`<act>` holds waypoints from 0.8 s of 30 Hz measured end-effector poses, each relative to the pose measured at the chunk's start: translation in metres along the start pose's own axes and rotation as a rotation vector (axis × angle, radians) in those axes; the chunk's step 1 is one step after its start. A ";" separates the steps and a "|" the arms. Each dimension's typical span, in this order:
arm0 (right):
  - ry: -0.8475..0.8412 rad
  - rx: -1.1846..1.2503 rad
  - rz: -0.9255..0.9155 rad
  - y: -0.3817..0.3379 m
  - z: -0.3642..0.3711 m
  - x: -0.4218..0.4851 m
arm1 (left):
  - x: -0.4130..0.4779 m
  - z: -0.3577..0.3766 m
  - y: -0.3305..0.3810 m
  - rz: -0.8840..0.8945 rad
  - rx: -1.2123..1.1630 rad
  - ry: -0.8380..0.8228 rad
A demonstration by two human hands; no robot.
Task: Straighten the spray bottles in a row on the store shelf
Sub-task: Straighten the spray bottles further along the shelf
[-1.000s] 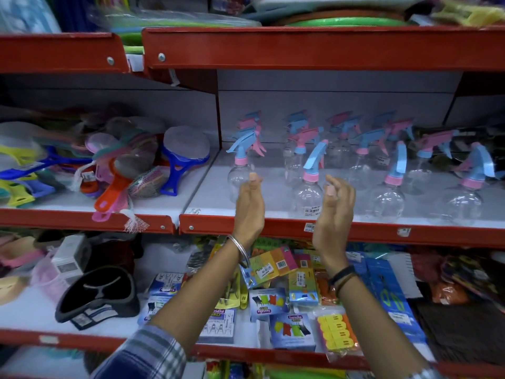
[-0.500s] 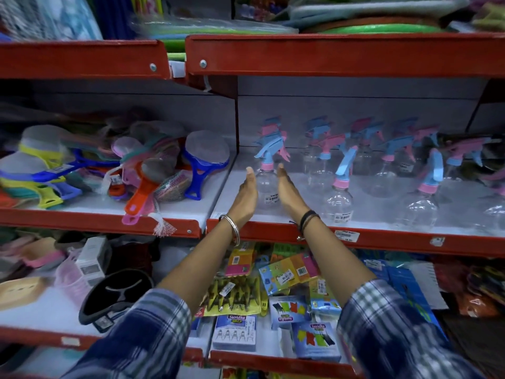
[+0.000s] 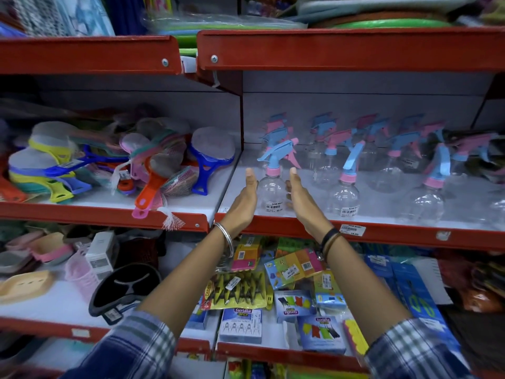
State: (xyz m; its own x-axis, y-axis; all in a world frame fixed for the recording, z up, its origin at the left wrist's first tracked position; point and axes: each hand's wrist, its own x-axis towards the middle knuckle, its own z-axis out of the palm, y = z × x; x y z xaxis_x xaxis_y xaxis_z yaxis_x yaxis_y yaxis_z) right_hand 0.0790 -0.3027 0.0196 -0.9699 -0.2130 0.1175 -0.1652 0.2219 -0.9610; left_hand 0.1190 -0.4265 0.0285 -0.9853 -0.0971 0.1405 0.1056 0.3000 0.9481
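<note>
1. Hands in frame: 2, a left hand [image 3: 244, 203] and a right hand [image 3: 302, 199], both with flat palms and straight fingers.
2. Front-row spray bottles [image 3: 271, 191] on the shelf [image 3: 382, 233]: 3 fully in view, plus 1 cut off at the right edge.
3. Spray bottles behind the front row: at least 8 trigger heads countable; the far right is too blurred for an exact total.
4. Wrist bands: 1 metal bangle [image 3: 226, 236] on the left wrist; dark bands [image 3: 329, 240] on the right wrist, 2 discernible.
5. Price tags [image 3: 352, 229] on the shelf's red front edge: 1 legible, 1 more torn.
6. Red shelf levels visible: 3.
</note>
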 end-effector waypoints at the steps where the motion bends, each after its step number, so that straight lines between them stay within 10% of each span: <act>1: 0.002 -0.014 0.002 0.000 0.000 -0.004 | -0.002 -0.001 0.000 -0.001 0.000 0.003; 24: 0.068 0.015 0.005 0.007 0.003 -0.019 | -0.028 0.016 -0.005 0.013 -0.040 0.133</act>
State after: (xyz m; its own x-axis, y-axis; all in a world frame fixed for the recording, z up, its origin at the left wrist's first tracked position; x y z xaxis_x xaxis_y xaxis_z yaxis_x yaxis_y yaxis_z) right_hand 0.0971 -0.3000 0.0102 -0.9808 -0.1463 0.1287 -0.1577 0.2086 -0.9652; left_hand 0.1440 -0.4099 0.0149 -0.9577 -0.2188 0.1869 0.1262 0.2645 0.9561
